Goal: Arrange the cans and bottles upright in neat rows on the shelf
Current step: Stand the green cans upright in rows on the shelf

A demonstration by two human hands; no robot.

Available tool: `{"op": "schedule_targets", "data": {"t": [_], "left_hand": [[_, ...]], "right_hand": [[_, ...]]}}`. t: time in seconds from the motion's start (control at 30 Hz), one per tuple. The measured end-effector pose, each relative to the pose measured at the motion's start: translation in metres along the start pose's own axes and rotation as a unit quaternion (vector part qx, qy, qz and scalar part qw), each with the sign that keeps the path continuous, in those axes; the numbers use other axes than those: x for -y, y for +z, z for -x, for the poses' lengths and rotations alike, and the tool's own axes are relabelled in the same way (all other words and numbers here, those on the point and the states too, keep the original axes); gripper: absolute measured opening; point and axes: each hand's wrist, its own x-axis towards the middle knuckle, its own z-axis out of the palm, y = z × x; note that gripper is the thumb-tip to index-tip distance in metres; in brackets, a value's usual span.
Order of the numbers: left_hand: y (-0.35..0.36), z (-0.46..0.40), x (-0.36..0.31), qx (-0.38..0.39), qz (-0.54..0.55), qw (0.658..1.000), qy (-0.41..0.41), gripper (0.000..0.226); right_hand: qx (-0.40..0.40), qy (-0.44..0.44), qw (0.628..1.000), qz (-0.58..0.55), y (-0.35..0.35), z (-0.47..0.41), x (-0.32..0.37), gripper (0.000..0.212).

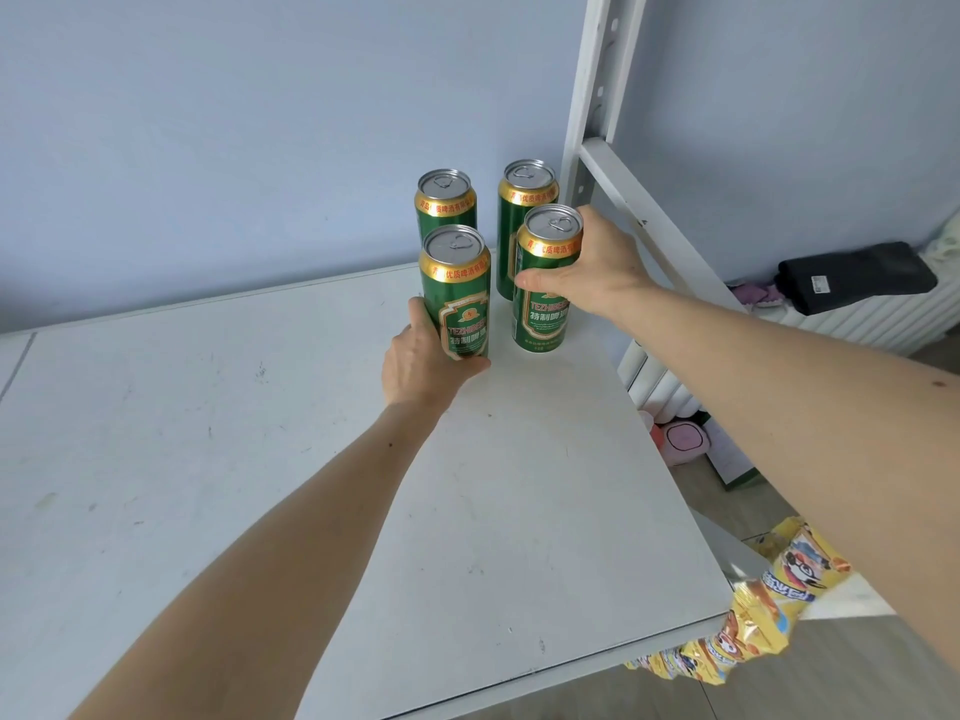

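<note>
On the white shelf [260, 459], near its back right corner, four green beer cans with gold rims stand upright in a two-by-two block. The left hand [421, 366] wraps thumb and fingers round the lower part of the front left can [460, 298], with the back left can [445, 202] just behind it. Further right, the back right can [524, 210] stands close to the white shelf upright [597, 96], and the right hand [597, 267] grips the front right can [545, 283] from its right side, thumb across the front.
</note>
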Motion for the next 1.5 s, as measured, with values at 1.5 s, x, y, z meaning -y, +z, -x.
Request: {"op": "schedule_targets", "data": {"t": [1.5], "left_hand": [[-0.371,0.171,0.261,0.027,-0.374,0.925,-0.069,0.042]], "right_hand": [[0.067,-0.330,0.902,0.268,0.202,0.164,0.268,0.049]]}}
